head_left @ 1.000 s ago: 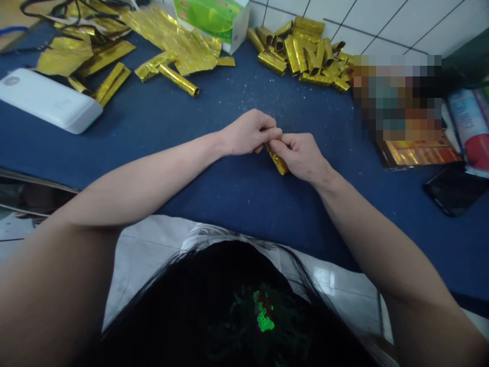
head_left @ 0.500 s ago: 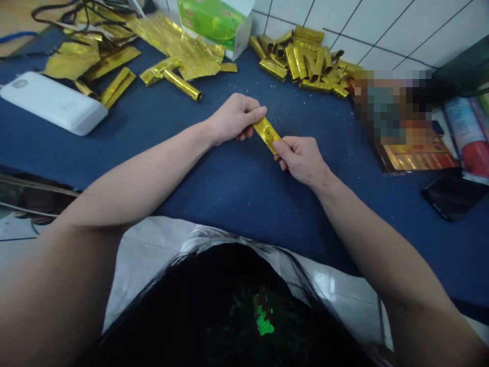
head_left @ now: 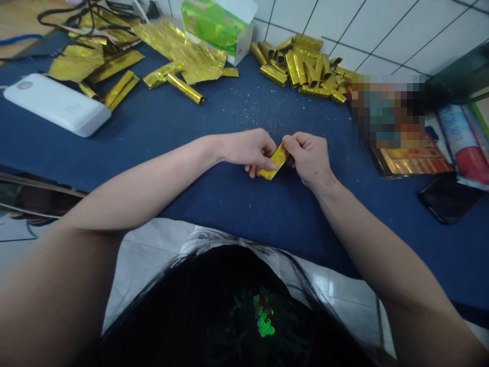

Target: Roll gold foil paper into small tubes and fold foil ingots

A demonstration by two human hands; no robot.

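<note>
Between my hands is a small flat piece of shiny gold foil paper [head_left: 275,164], tilted with its upper end to the right. My left hand [head_left: 252,150] pinches its lower left part, the thumb lying over it. The upper right end is gripped by the thumb and fingers of my right hand [head_left: 308,155]. Beyond my hands, a rolled gold paper tube [head_left: 185,88] lies on the blue tabletop [head_left: 229,204]. Further back to the right sits a pile of folded gold paper pieces [head_left: 301,63], several of them hollow.
Wrinkled gold sheets [head_left: 179,48] lie at the back left before a green and white box [head_left: 217,25]. A white power bank [head_left: 57,104] rests at left, with black cords [head_left: 76,18] behind. At right are an orange printed packet [head_left: 412,159], a black phone [head_left: 449,198] and a red-and-blue package [head_left: 464,148].
The gold paper piece has turned: its upper end leaned left and now leans right. My left hand has come down toward me, while my right hand has shifted slightly right.
</note>
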